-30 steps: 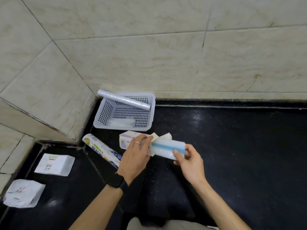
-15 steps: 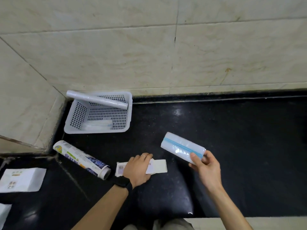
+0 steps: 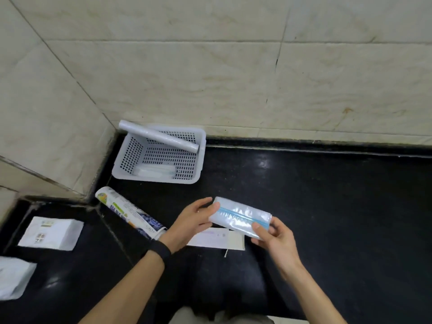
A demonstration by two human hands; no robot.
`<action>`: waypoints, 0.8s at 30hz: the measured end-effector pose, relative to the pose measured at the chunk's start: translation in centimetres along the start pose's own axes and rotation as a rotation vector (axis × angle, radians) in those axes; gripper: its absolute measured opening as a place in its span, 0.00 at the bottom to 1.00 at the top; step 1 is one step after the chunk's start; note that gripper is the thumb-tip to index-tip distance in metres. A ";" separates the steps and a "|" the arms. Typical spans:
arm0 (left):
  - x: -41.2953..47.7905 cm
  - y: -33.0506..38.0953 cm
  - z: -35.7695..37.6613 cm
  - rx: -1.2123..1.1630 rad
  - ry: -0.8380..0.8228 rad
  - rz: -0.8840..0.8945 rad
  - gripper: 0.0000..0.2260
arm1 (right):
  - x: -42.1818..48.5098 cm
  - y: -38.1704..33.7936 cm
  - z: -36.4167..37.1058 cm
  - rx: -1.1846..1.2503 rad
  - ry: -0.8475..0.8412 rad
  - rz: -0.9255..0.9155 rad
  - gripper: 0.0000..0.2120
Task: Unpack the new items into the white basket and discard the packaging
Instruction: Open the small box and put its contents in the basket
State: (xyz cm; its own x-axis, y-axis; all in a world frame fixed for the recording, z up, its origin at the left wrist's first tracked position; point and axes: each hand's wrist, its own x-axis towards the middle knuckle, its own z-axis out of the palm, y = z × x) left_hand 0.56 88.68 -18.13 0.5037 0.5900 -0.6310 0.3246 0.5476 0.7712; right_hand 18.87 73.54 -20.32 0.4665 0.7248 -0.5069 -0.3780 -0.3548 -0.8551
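Both hands hold a clear plastic bag roll with a blue strip (image 3: 240, 217) above the black counter. My left hand (image 3: 191, 222) grips its left end and my right hand (image 3: 273, 239) grips its right end. Under it lies the emptied flat white box (image 3: 216, 238). The white perforated basket (image 3: 187, 180) stands in the corner at the back left. A white roll (image 3: 159, 136) rests across its rim and a clear packet (image 3: 155, 170) lies on its floor.
A printed roll (image 3: 128, 212) lies on the counter left of my left wrist. Two white packets (image 3: 51, 233) (image 3: 14, 277) lie on the lower ledge at the left. Tiled walls close the back and left. Black counter stretches to the right.
My left hand let go of the flat box on the counter and rose to grip the bag roll's left end. The roll, held by my right hand, moved left.
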 end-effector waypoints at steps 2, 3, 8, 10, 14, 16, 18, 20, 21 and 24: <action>-0.5 0.6 -1.4 -0.063 0.017 0.016 0.19 | 0.4 -0.6 1.8 -0.017 -0.067 0.014 0.09; -0.5 0.5 -2.2 -0.092 0.063 0.030 0.20 | 0.7 -0.9 2.7 -0.034 -0.091 0.017 0.09; -1.0 0.6 -6.9 -0.243 0.195 -0.013 0.23 | 2.5 -2.0 7.7 -0.117 -0.222 0.030 0.11; -1.2 0.8 -9.0 -0.259 0.180 -0.005 0.20 | 3.4 -2.4 9.8 -0.142 -0.265 0.048 0.12; -1.4 1.4 -13.0 -0.317 0.195 0.055 0.12 | 5.4 -3.1 14.0 -0.205 -0.338 0.070 0.12; -0.9 1.5 -15.0 -0.315 0.220 0.082 0.13 | 6.6 -3.6 15.8 -0.279 -0.361 0.071 0.13; -0.1 1.6 -17.0 -0.286 0.245 0.110 0.16 | 7.9 -4.4 17.2 -0.417 -0.355 0.014 0.17; 0.7 2.1 -18.8 -0.246 0.282 0.140 0.18 | 9.3 -5.6 18.4 -0.581 -0.353 -0.094 0.29; 1.1 2.4 -19.5 -0.210 0.291 0.165 0.17 | 9.8 -6.3 19.0 -0.654 -0.375 -0.150 0.34; 2.7 3.5 -21.1 -0.131 0.266 0.233 0.16 | 11.1 -8.4 21.5 -0.821 -0.518 -0.287 0.39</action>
State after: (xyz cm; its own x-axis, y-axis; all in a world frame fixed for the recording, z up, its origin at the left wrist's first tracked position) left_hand -13.85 104.66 -18.92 0.3213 0.8318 -0.4525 0.1122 0.4411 0.8904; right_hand 10.00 97.29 -16.44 -0.0245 0.9445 -0.3276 0.4518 -0.2818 -0.8464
